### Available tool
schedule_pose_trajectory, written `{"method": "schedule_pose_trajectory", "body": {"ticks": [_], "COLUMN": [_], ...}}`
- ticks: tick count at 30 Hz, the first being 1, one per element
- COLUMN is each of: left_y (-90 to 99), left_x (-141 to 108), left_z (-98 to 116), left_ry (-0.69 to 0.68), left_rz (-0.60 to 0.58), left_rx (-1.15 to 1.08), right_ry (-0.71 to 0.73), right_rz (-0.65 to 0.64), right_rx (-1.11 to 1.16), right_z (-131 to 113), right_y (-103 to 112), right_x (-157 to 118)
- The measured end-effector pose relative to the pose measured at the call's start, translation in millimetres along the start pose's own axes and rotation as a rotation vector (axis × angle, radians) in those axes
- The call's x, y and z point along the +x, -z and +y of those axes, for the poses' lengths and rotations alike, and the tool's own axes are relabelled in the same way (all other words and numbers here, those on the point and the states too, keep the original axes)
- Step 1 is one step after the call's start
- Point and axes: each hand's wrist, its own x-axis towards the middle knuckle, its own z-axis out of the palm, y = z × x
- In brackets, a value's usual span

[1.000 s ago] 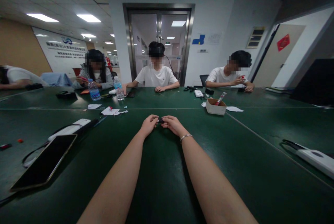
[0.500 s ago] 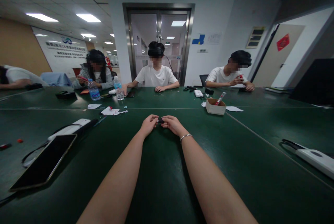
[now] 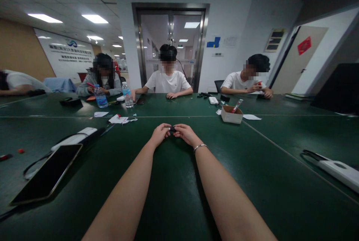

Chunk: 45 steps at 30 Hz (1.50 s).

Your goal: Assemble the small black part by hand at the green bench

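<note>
Both my arms stretch forward over the dark green table [image 3: 179, 181]. Between my fingertips is a small dark object [image 3: 172, 129] with a shiny metallic end on its left side; it is too small to name for certain. My left hand [image 3: 161, 135] pinches its left, metallic end. My right hand [image 3: 185, 133], with a silver bangle [image 3: 200, 147] at the wrist, pinches the dark right end. The fingers hide part of the object.
A phone [image 3: 47, 173] and a white device [image 3: 74, 138] lie left. Paper scraps [image 3: 120, 120] and two water bottles [image 3: 127, 97] stand beyond. An open box [image 3: 231, 116] sits ahead right; another white device [image 3: 336, 168] lies far right. Several people sit around the table.
My hands and the small dark object stay almost still. Across the table at the left, a person's hands with a red object have shifted slightly.
</note>
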Motion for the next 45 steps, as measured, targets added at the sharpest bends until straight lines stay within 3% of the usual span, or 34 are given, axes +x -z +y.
{"method": "schedule_pose_trajectory", "body": {"ticks": [13, 38, 45], "left_y": [1.7, 1.1, 1.5], "left_x": [2.6, 0.9, 1.3], "left_z": [-7.0, -4.0, -7.1], "left_ry": [-0.014, -0.048, -0.040], "left_rz": [0.064, -0.005, 0.075], "left_rx": [0.093, 0.049, 0.088], "right_ry": [0.007, -0.014, -0.007], "right_rz": [-0.010, -0.007, 0.001], "right_rx": [0.001, 0.000, -0.003], "right_z": [1.5, -2.7, -2.1], "right_y": [0.2, -1.9, -1.7], "right_x": [0.8, -3.0, -2.4]}}
